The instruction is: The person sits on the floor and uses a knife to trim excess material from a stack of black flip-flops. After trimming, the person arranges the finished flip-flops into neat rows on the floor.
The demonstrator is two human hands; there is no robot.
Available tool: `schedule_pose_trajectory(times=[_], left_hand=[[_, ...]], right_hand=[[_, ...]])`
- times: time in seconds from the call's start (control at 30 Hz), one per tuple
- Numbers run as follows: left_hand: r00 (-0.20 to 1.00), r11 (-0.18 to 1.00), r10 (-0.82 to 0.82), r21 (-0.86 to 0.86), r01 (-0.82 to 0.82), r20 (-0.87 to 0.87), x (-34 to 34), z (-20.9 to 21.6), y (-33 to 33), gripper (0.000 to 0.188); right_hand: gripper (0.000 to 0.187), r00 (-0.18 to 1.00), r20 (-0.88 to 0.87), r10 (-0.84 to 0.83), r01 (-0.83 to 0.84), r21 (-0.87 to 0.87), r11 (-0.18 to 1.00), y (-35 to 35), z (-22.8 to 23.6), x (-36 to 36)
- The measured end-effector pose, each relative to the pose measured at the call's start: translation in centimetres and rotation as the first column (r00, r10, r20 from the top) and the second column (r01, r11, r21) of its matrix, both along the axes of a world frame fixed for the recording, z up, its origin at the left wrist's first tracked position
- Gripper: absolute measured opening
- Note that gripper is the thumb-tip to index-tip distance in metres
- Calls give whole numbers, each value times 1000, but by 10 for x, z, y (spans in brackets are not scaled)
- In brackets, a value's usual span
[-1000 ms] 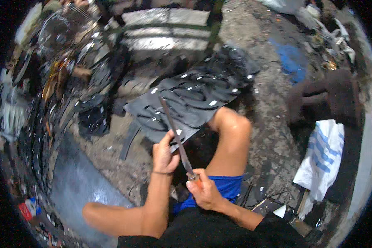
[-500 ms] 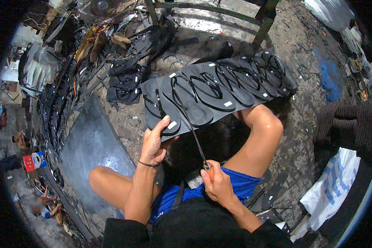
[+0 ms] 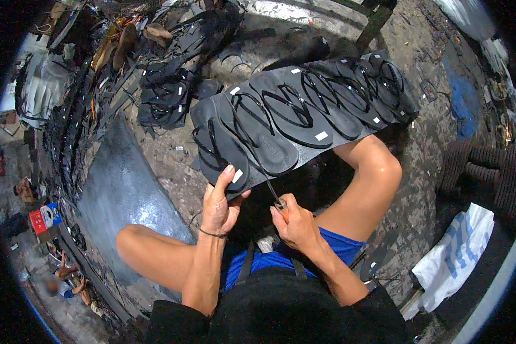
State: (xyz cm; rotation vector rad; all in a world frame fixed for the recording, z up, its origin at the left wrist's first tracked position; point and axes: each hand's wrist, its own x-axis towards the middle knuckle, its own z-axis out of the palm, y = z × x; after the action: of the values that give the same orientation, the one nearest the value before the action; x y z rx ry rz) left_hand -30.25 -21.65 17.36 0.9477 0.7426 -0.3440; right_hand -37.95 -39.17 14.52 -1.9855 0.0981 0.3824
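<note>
Several black flip-flops (image 3: 295, 120) with shiny straps and small white labels lie in a row along a dark, flat sheet (image 3: 327, 150). My left hand (image 3: 219, 209) grips the near left end, its thumb on the heel of the leftmost flip-flop (image 3: 221, 150) and its fingers underneath. My right hand (image 3: 297, 225) is closed round the short handle of a long, thin-shafted hand tool (image 3: 269, 184). The shaft runs up and left over the second flip-flop (image 3: 264, 150), among its straps. Its far tip cannot be made out against the black.
More black flip-flops (image 3: 165, 100) are piled at the far left. Beside my left knee lies a smooth grey sheet (image 3: 123, 189). Dark scraps litter the floor. A white and blue cloth (image 3: 458, 258) lies at right, below dark ribbed material (image 3: 481, 172). Another person (image 3: 69, 281) sits at far left.
My right hand has moved up and slightly left with the tool, nearer the flip-flops, so less shaft shows below the sheet. My left hand keeps its grip; the view has shifted slightly.
</note>
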Motion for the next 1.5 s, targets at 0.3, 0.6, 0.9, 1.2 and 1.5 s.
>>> schedule_pose_trajectory(times=[0.3, 0.6, 0.9, 1.2, 1.5], left_hand=[[993, 983, 98, -149, -106, -64, -14, -12, -2, 20], [988, 963, 130, -229, -145, -79, -16, -12, -2, 19], [979, 913, 164, -357, -196, -120, -21, -17, 2, 17], [995, 974, 101, -204, -99, 1, -45, 42, 13, 33], [954, 960, 254, -161, -229, 158, 46, 2, 9, 34]], right_hand=[[52, 976, -19, 216, -216, -147, 965, 9, -48, 48], [61, 736, 469, 489, -280, -447, 850, 14, -75, 79], [28, 751, 603, 271, -45, -362, 931, 50, -79, 94], [33, 991, 135, -17, -33, 363, 931, 129, -109, 156], [35, 988, -42, -149, 154, 344, 926, 51, 39, 16]])
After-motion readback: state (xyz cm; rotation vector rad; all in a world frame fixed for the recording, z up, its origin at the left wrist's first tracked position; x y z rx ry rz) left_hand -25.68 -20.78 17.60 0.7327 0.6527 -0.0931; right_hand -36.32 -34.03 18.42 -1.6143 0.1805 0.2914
